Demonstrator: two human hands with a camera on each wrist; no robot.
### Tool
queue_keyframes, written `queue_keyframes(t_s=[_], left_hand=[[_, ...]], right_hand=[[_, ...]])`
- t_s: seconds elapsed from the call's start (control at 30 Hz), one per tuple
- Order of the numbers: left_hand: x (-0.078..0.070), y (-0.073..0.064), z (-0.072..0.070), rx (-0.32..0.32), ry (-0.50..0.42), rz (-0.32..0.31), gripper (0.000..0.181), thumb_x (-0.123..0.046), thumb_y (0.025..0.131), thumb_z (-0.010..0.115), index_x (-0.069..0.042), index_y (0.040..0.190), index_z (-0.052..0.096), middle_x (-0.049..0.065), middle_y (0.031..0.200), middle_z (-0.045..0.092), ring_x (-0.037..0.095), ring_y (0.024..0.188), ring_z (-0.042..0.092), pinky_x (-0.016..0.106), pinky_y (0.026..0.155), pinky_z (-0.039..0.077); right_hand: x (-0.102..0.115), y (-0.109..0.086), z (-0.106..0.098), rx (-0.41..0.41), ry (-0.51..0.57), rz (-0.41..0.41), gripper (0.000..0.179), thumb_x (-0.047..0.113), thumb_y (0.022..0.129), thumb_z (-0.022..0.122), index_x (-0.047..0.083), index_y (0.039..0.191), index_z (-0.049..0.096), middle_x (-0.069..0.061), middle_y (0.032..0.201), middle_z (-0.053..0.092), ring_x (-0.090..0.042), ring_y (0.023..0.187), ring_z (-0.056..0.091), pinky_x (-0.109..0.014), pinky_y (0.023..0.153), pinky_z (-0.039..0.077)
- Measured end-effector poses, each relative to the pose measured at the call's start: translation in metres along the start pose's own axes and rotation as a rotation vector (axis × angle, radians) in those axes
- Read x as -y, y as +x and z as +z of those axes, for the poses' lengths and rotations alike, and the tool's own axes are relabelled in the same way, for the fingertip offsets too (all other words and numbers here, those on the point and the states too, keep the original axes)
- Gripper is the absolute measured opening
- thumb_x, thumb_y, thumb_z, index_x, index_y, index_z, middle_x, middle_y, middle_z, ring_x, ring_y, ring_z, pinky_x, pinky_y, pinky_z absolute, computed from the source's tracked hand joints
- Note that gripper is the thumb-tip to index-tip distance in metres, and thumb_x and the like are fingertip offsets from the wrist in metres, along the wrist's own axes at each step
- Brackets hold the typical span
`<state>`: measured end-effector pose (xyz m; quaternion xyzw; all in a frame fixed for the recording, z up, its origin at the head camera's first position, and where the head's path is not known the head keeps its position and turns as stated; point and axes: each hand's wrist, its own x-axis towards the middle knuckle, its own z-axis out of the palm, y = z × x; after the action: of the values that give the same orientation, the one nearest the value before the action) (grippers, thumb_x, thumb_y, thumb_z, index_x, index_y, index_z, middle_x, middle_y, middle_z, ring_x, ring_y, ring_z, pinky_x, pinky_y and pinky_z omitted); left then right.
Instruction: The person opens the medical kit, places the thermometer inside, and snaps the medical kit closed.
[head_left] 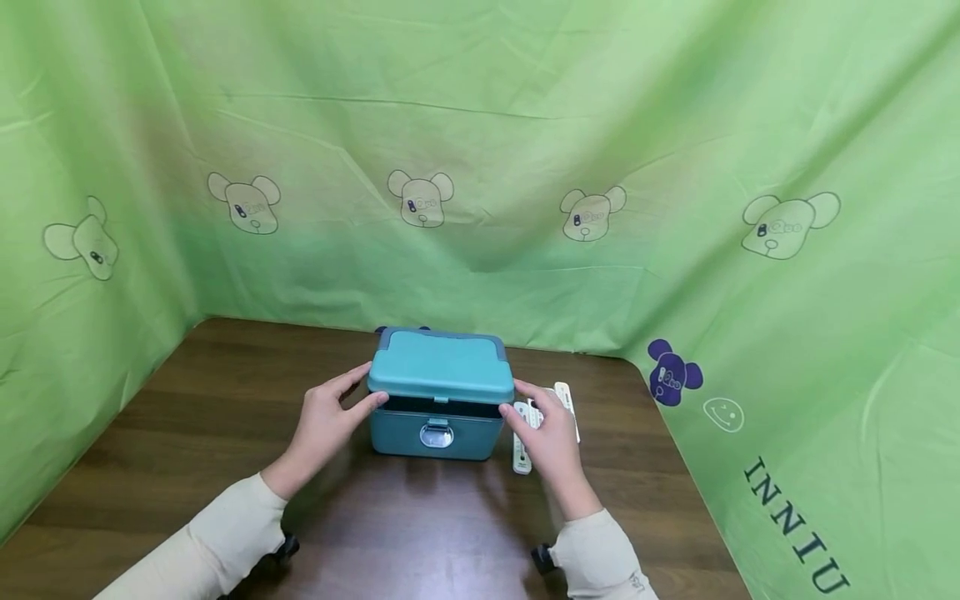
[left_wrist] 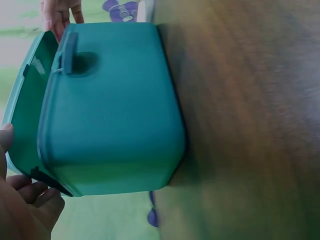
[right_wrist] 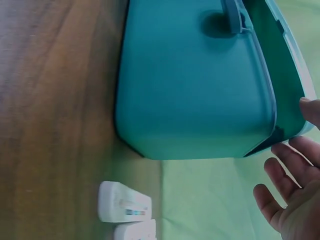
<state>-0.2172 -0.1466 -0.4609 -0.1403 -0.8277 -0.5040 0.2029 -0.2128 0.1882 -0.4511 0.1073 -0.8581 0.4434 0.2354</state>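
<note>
A teal storage box (head_left: 397,437) stands on the table with its lid (head_left: 442,362) partly raised, a dark gap showing along the front. My left hand (head_left: 322,425) holds the lid's left front corner, thumb on the front edge and fingers along the side. On the opposite corner, my right hand (head_left: 551,437) pinches the lid the same way. In the right wrist view, the thumb and fingertips of the right hand (right_wrist: 300,185) meet the lid's rim. A latch (head_left: 437,433) sits on the box's front. What lies inside the box is hidden.
Several narrow white plastic pieces (head_left: 522,454) with printed markings lie right of the box, partly behind my right hand. The brown wooden table (head_left: 225,392) is bordered by a green curtain (head_left: 480,275) with printed bear heads at the back and sides.
</note>
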Motion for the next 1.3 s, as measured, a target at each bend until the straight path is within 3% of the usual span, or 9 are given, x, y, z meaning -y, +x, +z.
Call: queue_keyframes(t_s=[0.3,0.47,0.73,1.0,1.3], left_hand=[[-0.015,0.025,-0.007,-0.052,0.011,0.065,0.050,-0.034,0.094,0.077,-0.007,0.136,0.067,0.010,0.132,0.070,0.027,0.125,0.065,0.048,0.099,0.056],[-0.023,0.039,-0.012,-0.066,-0.001,0.035,0.045,-0.028,0.095,0.076,-0.005,0.133,0.069,0.013,0.129,0.071,0.027,0.120,0.068,0.046,0.096,0.058],[-0.027,0.067,-0.013,-0.049,-0.062,-0.020,0.048,-0.032,0.098,0.072,-0.004,0.136,0.066,0.017,0.133,0.068,0.029,0.121,0.067,0.047,0.099,0.056],[-0.018,0.092,-0.006,-0.042,-0.120,-0.013,0.051,-0.030,0.099,0.070,-0.007,0.144,0.060,0.013,0.145,0.060,0.030,0.133,0.059,0.046,0.106,0.051],[0.001,0.099,0.004,0.053,-0.103,-0.023,0.067,-0.027,0.099,0.071,-0.015,0.157,0.041,0.008,0.159,0.043,0.034,0.139,0.051,0.045,0.106,0.049]], right_hand=[[0.013,0.027,-0.013,0.000,0.000,-0.040,0.038,0.027,0.095,0.076,0.010,0.128,0.071,-0.008,0.121,0.073,-0.024,0.107,0.064,-0.042,0.093,0.051],[0.017,0.045,-0.018,0.037,-0.006,-0.083,0.037,0.025,0.099,0.071,0.007,0.131,0.068,-0.011,0.121,0.072,-0.026,0.114,0.064,-0.044,0.097,0.051],[0.017,0.068,-0.018,0.072,0.016,-0.102,0.040,0.021,0.100,0.069,0.006,0.137,0.064,-0.014,0.128,0.069,-0.029,0.121,0.061,-0.050,0.101,0.050],[0.009,0.090,-0.011,0.109,0.036,-0.110,0.055,0.020,0.100,0.069,0.015,0.152,0.052,-0.010,0.141,0.062,-0.030,0.129,0.055,-0.054,0.106,0.047],[-0.006,0.098,0.001,0.214,-0.047,-0.052,0.077,0.022,0.098,0.071,0.022,0.163,0.030,-0.006,0.160,0.045,-0.032,0.142,0.045,-0.058,0.115,0.038]])
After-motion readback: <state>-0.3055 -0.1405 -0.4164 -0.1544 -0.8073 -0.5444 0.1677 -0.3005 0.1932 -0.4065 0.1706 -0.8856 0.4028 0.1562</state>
